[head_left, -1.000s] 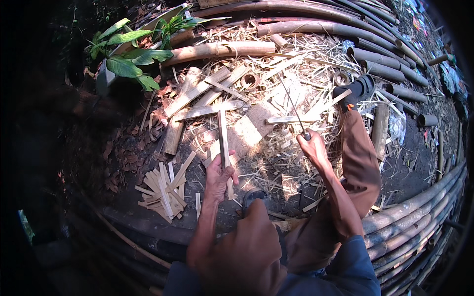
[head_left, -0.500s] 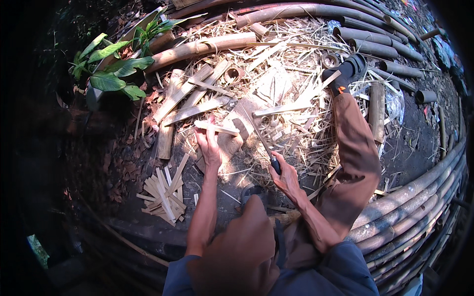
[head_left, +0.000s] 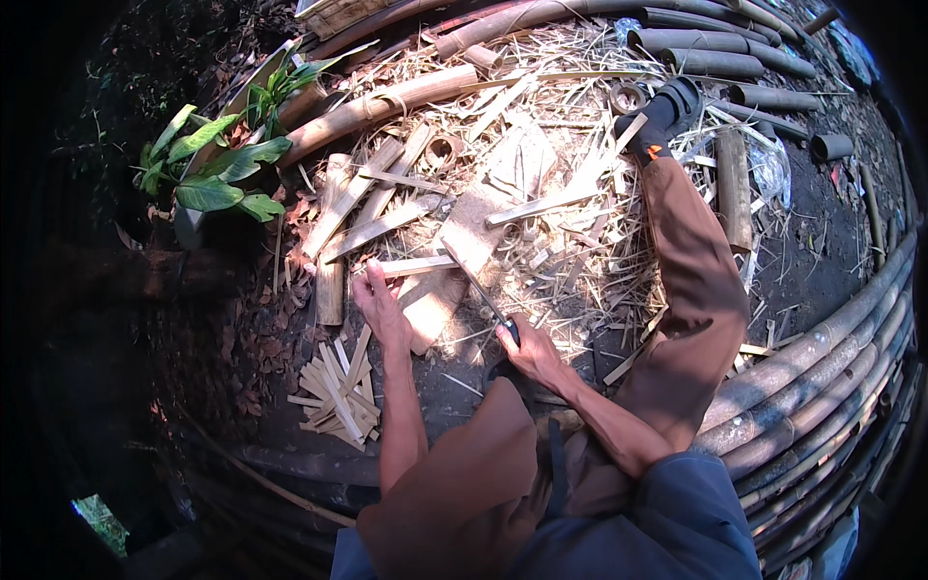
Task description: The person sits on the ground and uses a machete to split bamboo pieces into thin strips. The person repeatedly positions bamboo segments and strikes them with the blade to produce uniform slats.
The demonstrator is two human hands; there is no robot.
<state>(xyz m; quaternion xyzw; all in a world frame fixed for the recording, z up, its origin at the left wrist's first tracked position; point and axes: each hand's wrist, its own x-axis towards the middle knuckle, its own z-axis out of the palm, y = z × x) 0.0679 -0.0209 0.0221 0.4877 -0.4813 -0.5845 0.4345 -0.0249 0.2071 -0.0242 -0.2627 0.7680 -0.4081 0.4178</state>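
My left hand (head_left: 384,307) is closed round the left end of a short pale bamboo strip (head_left: 416,266). In my right hand (head_left: 531,350) is the dark handle of a long-bladed knife (head_left: 480,292), its blade slanting up and to the left. The far part of the blade meets or crosses the strip's right end; whether it bites in, I cannot tell. Beneath them is a flat wooden board (head_left: 435,307), partly in bright sun. A pile of cut bamboo strips (head_left: 336,394) lies on the ground left of my left forearm.
Split bamboo pieces (head_left: 362,198) lie beyond my left hand, near a leafy plant (head_left: 215,164). Shavings (head_left: 580,237) cover the ground ahead. My outstretched right leg (head_left: 688,280) borders the work area. Long bamboo poles (head_left: 822,338) line the right side, and cut bamboo tubes (head_left: 715,63) lie far right.
My left hand has lowered and moved left with the strip. My right hand has shifted left, bringing the knife blade to the strip's right end. The whole view has tilted slightly.
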